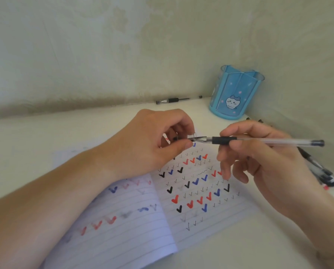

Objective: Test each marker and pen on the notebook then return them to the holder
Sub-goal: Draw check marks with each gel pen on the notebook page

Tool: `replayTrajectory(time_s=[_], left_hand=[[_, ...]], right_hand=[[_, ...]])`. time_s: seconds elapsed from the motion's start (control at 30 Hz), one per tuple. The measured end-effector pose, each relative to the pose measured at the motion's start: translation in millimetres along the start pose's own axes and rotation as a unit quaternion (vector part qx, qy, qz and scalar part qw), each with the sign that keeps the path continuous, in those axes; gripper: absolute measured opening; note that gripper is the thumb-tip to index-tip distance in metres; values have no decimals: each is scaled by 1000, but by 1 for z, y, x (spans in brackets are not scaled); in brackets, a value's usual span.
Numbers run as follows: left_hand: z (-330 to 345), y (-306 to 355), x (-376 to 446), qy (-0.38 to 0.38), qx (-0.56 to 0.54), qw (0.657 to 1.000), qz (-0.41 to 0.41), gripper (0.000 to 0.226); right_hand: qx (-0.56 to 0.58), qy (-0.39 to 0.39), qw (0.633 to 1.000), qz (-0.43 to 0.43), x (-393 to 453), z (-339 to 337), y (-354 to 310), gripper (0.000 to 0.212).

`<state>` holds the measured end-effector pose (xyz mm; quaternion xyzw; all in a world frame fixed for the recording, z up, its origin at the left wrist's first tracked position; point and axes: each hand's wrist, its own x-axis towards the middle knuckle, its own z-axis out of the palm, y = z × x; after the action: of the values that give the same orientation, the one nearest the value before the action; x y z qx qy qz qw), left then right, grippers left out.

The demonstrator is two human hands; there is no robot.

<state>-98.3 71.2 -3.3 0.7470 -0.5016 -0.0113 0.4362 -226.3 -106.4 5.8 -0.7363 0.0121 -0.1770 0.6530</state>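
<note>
The right hand holds a clear-barrelled gel pen by its black rubber grip section, thumb and forefinger pressed against the barrel, the remaining fingers loosely curled below. The pen lies nearly level in the air, its black end plug pointing to the right and its metal tip pointing left. The left hand meets that tip: thumb and forefinger are pinched on a small clear cap that sits at or over the pen's point. Whether the cap is fully seated cannot be told.

Both hands hover above an open lined notebook lying flat on the pale table. The right-hand page carries rows of black, blue and red tick marks, some bold, some thin. The left-hand page shows fainter, smeared marks in the same colours, partly covered by the left forearm.

Beyond the hands, near the wall, stands a blue pen holder with a cartoon cat on its front; no pens show above its rim. A second clear gel pen lies flat on the table just left of the holder, along the wall. Further pens and markers lie in a blurred cluster at the right edge, behind the right hand.
</note>
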Motion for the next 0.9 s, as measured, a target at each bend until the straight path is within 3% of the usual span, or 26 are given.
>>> replayTrajectory(time_s=[0.23,0.4,0.5,0.63,0.9], left_hand=[[-1,-1,1,10,23,999,21,12],[2,2,0,-18,-2,999,33,10],[4,4,-1,-20,-81,996,22,21],[5,7,-2,-5,-103,994,31,40],[5,10,-5,5,-132,991,26,43]], right_hand=[[27,34,999,3,1,-1,-1,17],[-5,14,1000,0,0,6,1,14],[6,37,999,-14,-2,9,3,13],[15,36,999,-20,-3,10,5,12],[-6,36,998,-48,-4,10,9,26]])
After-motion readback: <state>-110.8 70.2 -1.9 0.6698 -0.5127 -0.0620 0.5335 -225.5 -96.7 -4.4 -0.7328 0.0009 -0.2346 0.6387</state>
